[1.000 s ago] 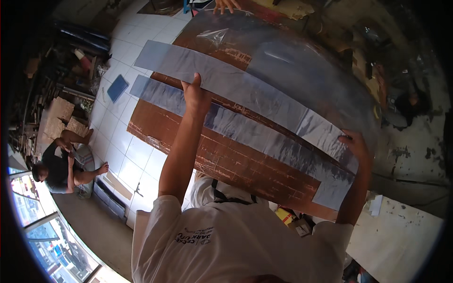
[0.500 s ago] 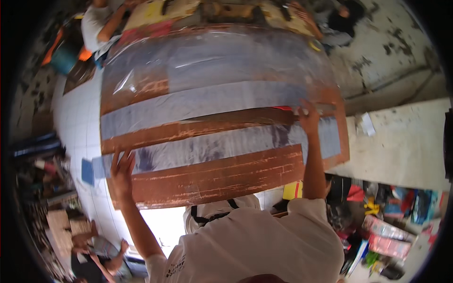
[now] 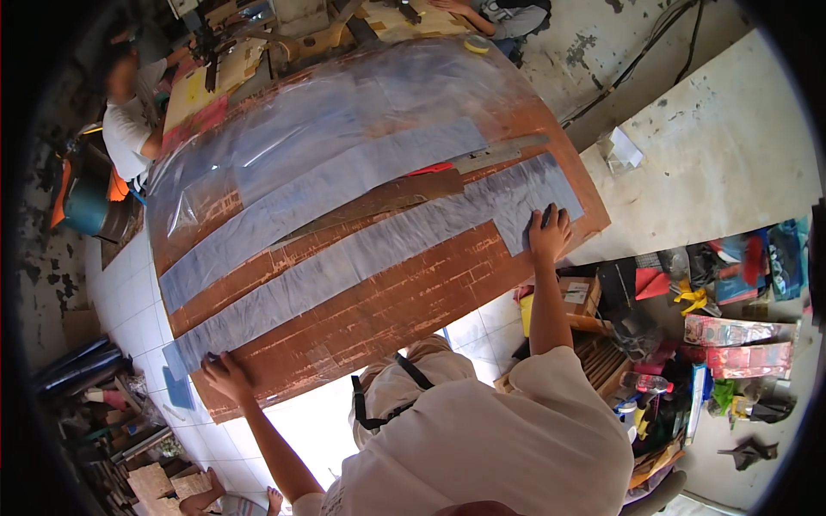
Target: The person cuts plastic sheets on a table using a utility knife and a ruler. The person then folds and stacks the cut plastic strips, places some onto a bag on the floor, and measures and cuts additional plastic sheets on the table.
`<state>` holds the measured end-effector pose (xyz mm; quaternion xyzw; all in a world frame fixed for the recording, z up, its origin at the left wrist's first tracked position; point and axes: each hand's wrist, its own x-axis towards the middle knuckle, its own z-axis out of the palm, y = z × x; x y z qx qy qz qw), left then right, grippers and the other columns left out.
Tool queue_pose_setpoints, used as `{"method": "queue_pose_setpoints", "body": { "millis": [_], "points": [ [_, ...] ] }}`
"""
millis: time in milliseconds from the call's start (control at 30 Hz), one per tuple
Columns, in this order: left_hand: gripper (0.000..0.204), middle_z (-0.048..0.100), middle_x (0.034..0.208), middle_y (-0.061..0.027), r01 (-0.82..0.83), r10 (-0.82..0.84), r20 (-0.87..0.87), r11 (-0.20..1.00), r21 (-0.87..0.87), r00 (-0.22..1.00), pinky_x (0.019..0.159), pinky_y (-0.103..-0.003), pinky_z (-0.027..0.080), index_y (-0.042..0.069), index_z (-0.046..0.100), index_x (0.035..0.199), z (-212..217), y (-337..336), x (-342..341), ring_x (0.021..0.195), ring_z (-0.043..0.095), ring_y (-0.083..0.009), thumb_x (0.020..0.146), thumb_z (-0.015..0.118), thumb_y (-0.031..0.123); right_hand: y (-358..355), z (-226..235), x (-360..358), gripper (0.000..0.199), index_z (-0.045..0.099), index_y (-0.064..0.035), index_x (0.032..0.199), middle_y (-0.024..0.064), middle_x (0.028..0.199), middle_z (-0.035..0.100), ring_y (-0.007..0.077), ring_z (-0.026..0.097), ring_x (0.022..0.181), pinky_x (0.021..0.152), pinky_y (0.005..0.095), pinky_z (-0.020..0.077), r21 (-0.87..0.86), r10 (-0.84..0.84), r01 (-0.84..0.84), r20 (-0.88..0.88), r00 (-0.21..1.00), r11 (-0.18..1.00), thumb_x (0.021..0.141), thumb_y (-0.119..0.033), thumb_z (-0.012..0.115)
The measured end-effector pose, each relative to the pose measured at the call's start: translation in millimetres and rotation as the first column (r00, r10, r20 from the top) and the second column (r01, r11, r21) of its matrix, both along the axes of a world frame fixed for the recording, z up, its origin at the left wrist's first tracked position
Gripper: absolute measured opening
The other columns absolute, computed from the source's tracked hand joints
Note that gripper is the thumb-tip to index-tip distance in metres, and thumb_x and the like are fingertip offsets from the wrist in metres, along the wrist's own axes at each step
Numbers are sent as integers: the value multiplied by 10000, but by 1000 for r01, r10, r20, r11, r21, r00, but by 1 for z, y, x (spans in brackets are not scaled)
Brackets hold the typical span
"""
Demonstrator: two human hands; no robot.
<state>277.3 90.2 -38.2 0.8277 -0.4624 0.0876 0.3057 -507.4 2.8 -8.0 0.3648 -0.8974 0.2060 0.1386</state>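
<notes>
A long blue-grey strip of thin sheet material (image 3: 344, 262) lies across a brown, scratched work board (image 3: 370, 322). Its right end widens toward me in an L shape. My left hand (image 3: 225, 378) rests at the strip's left end with its fingers apart. On the widened right end lies my right hand (image 3: 549, 236), fingers spread. Beyond this strip are a brown curved piece (image 3: 370, 206), a small red item (image 3: 428, 169) and a flat grey bar (image 3: 503, 155). A second blue-grey strip (image 3: 327, 193) runs behind them.
Clear plastic sheeting (image 3: 344, 95) covers the board's far part, with a tape roll (image 3: 476, 44) at its edge. Co-workers sit at the far left (image 3: 129, 138) and far side (image 3: 508, 17). A pale panel (image 3: 705, 155) stands right, above cluttered goods (image 3: 731, 344).
The view has turned, so the board now slants up to the right. My right hand has moved from near the grey bar to the strip's widened end; my left sits at its left end.
</notes>
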Motion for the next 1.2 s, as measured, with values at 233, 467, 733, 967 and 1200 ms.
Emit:
{"method": "queue_pose_setpoints", "body": {
  "millis": [233, 467, 733, 967, 1200],
  "points": [
    [546, 482, 1405, -214, -70, 51, 184, 993, 99, 982, 1048, -538, 354, 48, 553, 1315, 10, -2, -29, 1286, 459, -400, 977, 468, 469, 8, 8, -1, 549, 531, -156, 1361, 183, 1479, 408, 364, 319, 1399, 1136, 590, 181, -50, 38, -36, 38, 999, 998, 908, -466, 523],
    [546, 453, 1446, -193, -54, 29, 178, 989, 135, 984, 1077, -588, 302, 78, 521, 1362, 6, -3, -28, 1345, 407, -383, 971, 474, 456, 9, 3, -5, 521, 558, -149, 1336, 183, 1465, 432, 369, 343, 1388, 1127, 597, 199, -76, 72, -69, 36, 997, 995, 901, -435, 530],
    [505, 448, 1411, -273, -52, 32, 191, 994, 101, 981, 1069, -555, 314, 21, 535, 1330, 19, 8, -46, 1299, 423, -436, 941, 534, 343, 5, -7, -10, 471, 598, -186, 1274, 129, 1388, 517, 319, 480, 1286, 978, 560, 396, 40, 17, -12, -140, 990, 999, 903, -462, 512],
    [507, 425, 1459, -218, -94, 91, 59, 994, 61, 994, 1151, -522, 237, 74, 498, 1368, 24, 7, -58, 1384, 355, -378, 942, 540, 345, 8, -13, -27, 437, 622, -202, 1254, 91, 1350, 545, 308, 515, 1239, 1001, 531, 383, 47, 53, -46, -179, 982, 998, 926, -472, 519],
    [482, 524, 1355, -185, -151, 162, -267, 987, 61, 950, 1096, -505, 311, 96, 511, 1348, 54, 3, -32, 1278, 465, -363, 922, 579, 310, -30, 34, -37, 475, 633, -155, 1146, 145, 1219, 578, 339, 494, 1219, 956, 518, 423, 286, -8, 5, 12, 1000, 958, 863, -535, 618]
  ]
}}
